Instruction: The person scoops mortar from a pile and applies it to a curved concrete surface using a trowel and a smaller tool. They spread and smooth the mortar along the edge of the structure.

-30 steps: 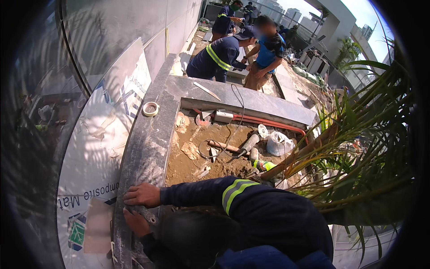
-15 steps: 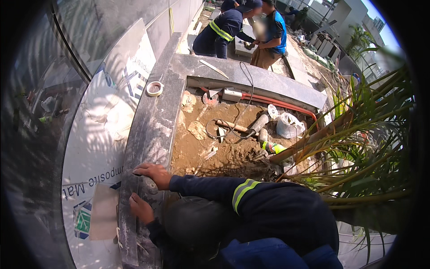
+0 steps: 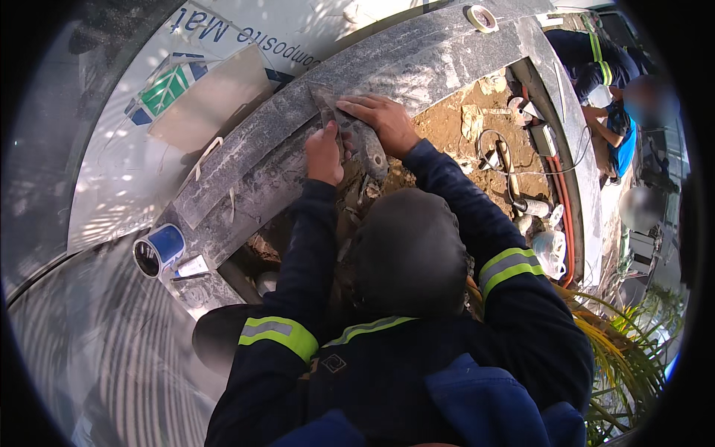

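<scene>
My left hand (image 3: 325,158) is closed on a flat, narrow grey piece (image 3: 323,104) at the inner edge of the speckled grey stone ledge (image 3: 439,63). Just to its right, my right hand (image 3: 391,128) reaches leftward with fingers stretched out, their tips at that piece. Below my right hand lies a rounded grey object with a hole (image 3: 375,165), which I cannot identify. Dark sleeves with reflective bands cover both arms. A dark, blurred rounded shape between the forearms hides part of the soil bed (image 3: 462,153) inside the ledge.
A blue can (image 3: 162,246) and white tube (image 3: 192,266) occupy the lower-left corner; a tape roll (image 3: 482,20) lies above. A white board (image 3: 223,33) backs the ledge. Red pipes (image 3: 564,216), a white bag (image 3: 549,252), palm fronds (image 3: 618,350) and co-workers (image 3: 603,59) are rightward.
The view has swung round and down, moving the co-workers rightward in frame. My left hand, earlier resting at the ledge, has closed on the flat piece; my right hand's fingers are beside it.
</scene>
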